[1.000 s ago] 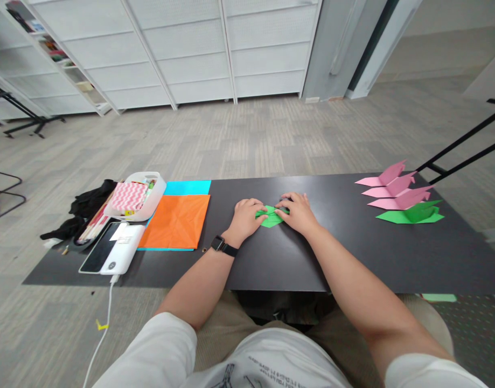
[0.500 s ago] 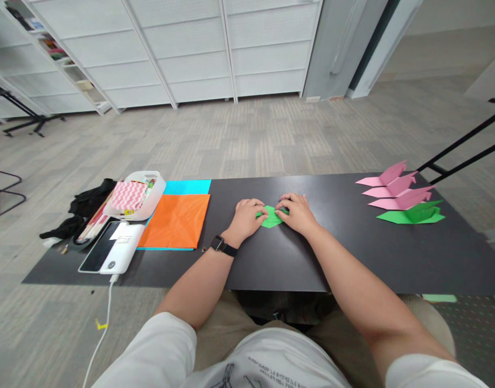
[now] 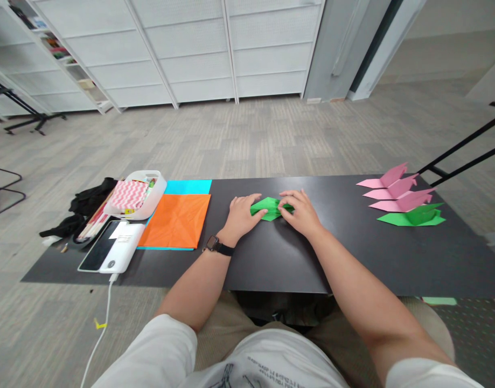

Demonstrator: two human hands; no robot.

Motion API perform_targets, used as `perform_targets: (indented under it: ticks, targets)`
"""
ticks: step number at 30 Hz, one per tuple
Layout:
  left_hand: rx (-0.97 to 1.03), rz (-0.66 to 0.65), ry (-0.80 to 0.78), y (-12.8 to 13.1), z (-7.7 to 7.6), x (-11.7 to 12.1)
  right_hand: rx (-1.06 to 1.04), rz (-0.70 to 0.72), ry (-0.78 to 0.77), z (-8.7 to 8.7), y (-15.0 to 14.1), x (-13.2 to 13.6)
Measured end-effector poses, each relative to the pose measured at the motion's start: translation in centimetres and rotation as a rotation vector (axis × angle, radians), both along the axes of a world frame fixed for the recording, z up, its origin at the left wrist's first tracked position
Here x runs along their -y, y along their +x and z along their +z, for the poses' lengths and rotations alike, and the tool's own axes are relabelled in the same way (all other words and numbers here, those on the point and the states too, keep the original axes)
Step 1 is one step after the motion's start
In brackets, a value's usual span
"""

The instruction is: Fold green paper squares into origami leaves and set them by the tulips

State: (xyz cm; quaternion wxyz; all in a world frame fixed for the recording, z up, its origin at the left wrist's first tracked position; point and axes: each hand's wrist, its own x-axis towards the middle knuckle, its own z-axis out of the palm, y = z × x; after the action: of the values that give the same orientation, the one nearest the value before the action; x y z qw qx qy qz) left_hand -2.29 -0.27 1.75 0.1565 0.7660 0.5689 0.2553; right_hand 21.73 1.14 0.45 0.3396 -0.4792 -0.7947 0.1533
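A folded piece of green paper (image 3: pixel 270 207), pointed in outline, lies on the dark table in front of me. My left hand (image 3: pixel 242 216) is at its left end, thumb along the near edge and fingers over the far side. At the right end, my right hand (image 3: pixel 299 212) pinches the paper between thumb and fingers. Both hands partly cover the paper's ends. Far to the right stand three folded pink paper birds (image 3: pixel 398 202) in a row, with a similar green paper bird (image 3: pixel 412 216) nearest to me.
Left of my hands lies a stack of orange paper (image 3: pixel 174 221) over blue paper (image 3: pixel 189 187). Beyond it are a white basket (image 3: pixel 158 188) with packets, a phone (image 3: pixel 104 248), a white power bank (image 3: pixel 125 250) with a cable, and black cloth (image 3: pixel 91 199).
The green paper shows wider between my hands and its folds look more spread. My left hand has shifted slightly left, its fingers straighter. My right hand has stayed at the right end.
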Motion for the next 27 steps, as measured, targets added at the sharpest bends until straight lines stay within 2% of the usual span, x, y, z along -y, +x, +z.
perform_targets:
  ticks: [7,11,17,27]
  targets:
    - [0.021,-0.048,0.096,-0.2,0.8,0.0,0.079,0.035,0.088,1.1,0.0,0.5]
    - [0.000,-0.088,0.123,-0.1,0.3,-0.2,0.048,0.014,0.138,0.6,0.2,0.3]
    - [-0.004,-0.147,0.160,0.3,-0.3,-0.3,0.122,0.088,0.132,-0.1,0.3,-0.1]
    - [-0.082,-0.242,0.087,0.5,-1.1,-0.5,0.247,0.172,0.067,-1.0,0.3,-0.5]
